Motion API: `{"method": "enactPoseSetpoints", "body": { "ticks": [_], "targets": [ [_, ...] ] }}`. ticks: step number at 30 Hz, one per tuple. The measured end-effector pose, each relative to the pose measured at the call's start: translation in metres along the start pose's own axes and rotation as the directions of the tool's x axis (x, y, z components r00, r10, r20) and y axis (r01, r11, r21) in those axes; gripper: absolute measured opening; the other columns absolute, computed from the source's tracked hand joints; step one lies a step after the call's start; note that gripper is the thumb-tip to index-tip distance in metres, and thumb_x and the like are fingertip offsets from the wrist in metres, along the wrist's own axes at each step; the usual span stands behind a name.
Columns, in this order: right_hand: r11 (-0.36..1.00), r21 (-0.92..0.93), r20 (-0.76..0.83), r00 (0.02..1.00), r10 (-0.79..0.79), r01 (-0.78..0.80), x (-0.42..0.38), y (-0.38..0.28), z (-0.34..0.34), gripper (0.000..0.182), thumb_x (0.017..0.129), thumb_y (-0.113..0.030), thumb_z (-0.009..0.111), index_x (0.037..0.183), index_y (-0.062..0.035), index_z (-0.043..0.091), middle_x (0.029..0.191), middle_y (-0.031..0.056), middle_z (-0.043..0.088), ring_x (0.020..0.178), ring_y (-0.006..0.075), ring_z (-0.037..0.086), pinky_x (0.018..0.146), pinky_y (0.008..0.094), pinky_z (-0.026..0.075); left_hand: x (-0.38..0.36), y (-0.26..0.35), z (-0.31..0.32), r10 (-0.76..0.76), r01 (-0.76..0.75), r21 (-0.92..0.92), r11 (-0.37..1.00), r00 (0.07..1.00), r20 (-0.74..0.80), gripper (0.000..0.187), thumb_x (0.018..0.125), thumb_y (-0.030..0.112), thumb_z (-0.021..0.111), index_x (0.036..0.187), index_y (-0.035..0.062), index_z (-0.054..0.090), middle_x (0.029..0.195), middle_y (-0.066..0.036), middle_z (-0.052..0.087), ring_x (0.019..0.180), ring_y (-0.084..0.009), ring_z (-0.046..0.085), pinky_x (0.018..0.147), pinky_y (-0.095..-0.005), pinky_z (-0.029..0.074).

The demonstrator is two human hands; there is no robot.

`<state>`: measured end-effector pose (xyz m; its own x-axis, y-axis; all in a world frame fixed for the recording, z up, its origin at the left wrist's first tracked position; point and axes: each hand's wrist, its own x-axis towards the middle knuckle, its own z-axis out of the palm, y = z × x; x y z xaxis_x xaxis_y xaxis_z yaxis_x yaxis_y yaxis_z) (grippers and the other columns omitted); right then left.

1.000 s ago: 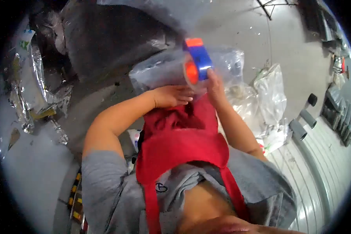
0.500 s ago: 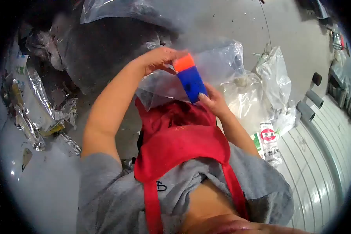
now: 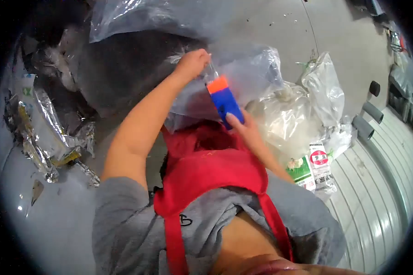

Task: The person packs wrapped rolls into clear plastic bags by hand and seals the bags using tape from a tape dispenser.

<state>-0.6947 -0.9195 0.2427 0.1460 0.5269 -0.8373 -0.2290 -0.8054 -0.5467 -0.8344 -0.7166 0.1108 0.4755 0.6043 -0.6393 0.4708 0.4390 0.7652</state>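
Observation:
My left hand (image 3: 193, 63) is closed at the upper centre, with its fingertips pinching the end of a thin clear strip (image 3: 213, 68). The strip runs down to the orange end of a blue and orange block-like object (image 3: 226, 104). Around the blue lower end of this object my right hand (image 3: 241, 123) is wrapped, its thumb on the front face. Both hands are above a large sheet of clear plastic (image 3: 248, 68), just beyond the red apron (image 3: 215, 169).
Crumpled silvery film (image 3: 46, 133) lies at the left. Clear plastic bags (image 3: 287, 114) and a printed green and white packet (image 3: 300, 172) are at the right. Beyond them are grey tubes (image 3: 363, 127) and a ribbed pale surface (image 3: 353, 183). A dark plastic heap (image 3: 119, 68) stands upper left.
My left hand has moved up and away from the orange end, and a clear strip now shows between them. The blue and orange object has shifted slightly down.

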Motion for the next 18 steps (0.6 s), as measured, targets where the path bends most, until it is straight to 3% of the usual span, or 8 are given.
{"method": "enactPoseSetpoints", "body": {
  "ticks": [2, 4, 5, 7, 9, 12, 14, 18],
  "targets": [
    [0.998, -0.040, 0.016, 0.998, 0.053, -0.052, -0.010, 0.014, -0.009, 0.041, 0.087, -0.034, 0.065, 0.113, -0.0036, 0.058, 0.088, 0.0048, 0.060, 0.075, 0.0142, 0.056, 0.071, 0.0286, 0.047, -0.005, -0.002, 0.020, 0.217, -0.118, 0.714, 0.690, 0.975, -0.048, 0.028, 0.093, 0.029, 0.048, 0.082, 0.0061, 0.059, 0.083, -0.016, 0.063, 0.078, -0.0307, 0.061, 0.069, -0.0421, 0.047],
    [0.971, -0.237, 0.023, 0.999, -0.032, 0.037, -0.003, 0.057, -0.022, 0.041, 0.087, -0.034, 0.065, 0.113, -0.0029, 0.057, 0.092, 0.0065, 0.061, 0.080, 0.0159, 0.056, 0.074, 0.0304, 0.047, 0.007, -0.032, 0.024, 0.379, -0.293, 0.731, 0.616, 0.924, 0.052, 0.029, 0.095, 0.030, 0.042, 0.087, 0.0068, 0.058, 0.091, -0.023, 0.062, 0.084, -0.0421, 0.059, 0.073, -0.0509, 0.046],
    [0.902, -0.416, 0.050, 0.994, -0.099, 0.111, -0.005, 0.074, -0.026, 0.042, 0.086, -0.034, 0.065, 0.113, -0.0022, 0.057, 0.095, 0.0083, 0.061, 0.084, 0.0176, 0.057, 0.078, 0.0323, 0.046, 0.003, -0.024, 0.029, 0.232, -0.105, 0.736, 0.668, 0.970, -0.073, 0.027, 0.095, 0.029, 0.042, 0.091, 0.0073, 0.057, 0.094, -0.022, 0.062, 0.087, -0.0422, 0.059, 0.075, -0.0514, 0.046],
    [0.948, -0.295, 0.109, 0.990, -0.090, 0.119, 0.003, 0.077, -0.027, 0.043, 0.085, -0.033, 0.066, 0.113, -0.0016, 0.057, 0.098, 0.0101, 0.060, 0.089, 0.0196, 0.056, 0.081, 0.0336, 0.045, -0.008, -0.020, 0.022, 0.075, 0.103, 0.727, 0.679, 0.975, -0.208, 0.025, 0.095, 0.028, 0.041, 0.095, 0.0078, 0.056, 0.097, -0.022, 0.062, 0.089, -0.0424, 0.059, 0.076, -0.0519, 0.046],
    [0.921, -0.271, 0.068, 0.960, -0.273, 0.281, 0.020, 0.092, -0.029, 0.045, 0.084, -0.032, 0.067, 0.114, -0.0014, 0.056, 0.103, 0.0109, 0.060, 0.094, 0.0211, 0.056, 0.084, 0.0334, 0.044, -0.003, -0.013, -0.004, 0.199, 0.114, 0.651, 0.751, 0.901, -0.387, 0.021, 0.094, 0.022, 0.042, 0.101, 0.0065, 0.054, 0.104, -0.020, 0.061, 0.096, -0.0402, 0.058, 0.080, -0.0493, 0.046],
    [0.942, -0.222, 0.023, 0.967, -0.253, 0.251, 0.026, 0.092, -0.031, 0.047, 0.083, -0.030, 0.068, 0.118, -0.0024, 0.055, 0.101, 0.0099, 0.060, 0.095, 0.0194, 0.056, 0.084, 0.0322, 0.044, -0.007, 0.016, -0.023, 0.379, -0.035, 0.601, 0.798, 0.805, -0.456, 0.022, 0.094, 0.017, 0.044, 0.109, 0.0044, 0.053, 0.108, -0.016, 0.060, 0.102, -0.0357, 0.057, 0.084, -0.0448, 0.046],
    [0.976, -0.158, 0.119, 0.984, -0.130, 0.148, 0.035, 0.091, -0.037, 0.045, 0.084, -0.030, 0.067, 0.120, -0.0041, 0.054, 0.102, 0.0063, 0.059, 0.094, 0.0147, 0.056, 0.083, 0.0302, 0.045, -0.023, 0.039, -0.018, 0.819, -0.615, 0.670, 0.416, 0.574, 0.019, 0.026, 0.094, 0.018, 0.045, 0.116, 0.0053, 0.052, 0.108, -0.014, 0.060, 0.103, -0.0328, 0.056, 0.089, -0.0407, 0.045],
    [0.968, -0.122, 0.073, 0.974, -0.213, 0.221, 0.040, 0.076, -0.029, 0.047, 0.085, -0.028, 0.066, 0.123, -0.0048, 0.053, 0.104, 0.0046, 0.061, 0.095, 0.0141, 0.056, 0.085, 0.0297, 0.045, -0.032, 0.003, -0.001, 0.760, -0.715, 0.652, 0.251, 0.563, 0.325, 0.032, 0.095, 0.020, 0.046, 0.123, 0.0063, 0.053, 0.118, -0.016, 0.057, 0.112, -0.0330, 0.053, 0.097, -0.0387, 0.041]
  ]
}}
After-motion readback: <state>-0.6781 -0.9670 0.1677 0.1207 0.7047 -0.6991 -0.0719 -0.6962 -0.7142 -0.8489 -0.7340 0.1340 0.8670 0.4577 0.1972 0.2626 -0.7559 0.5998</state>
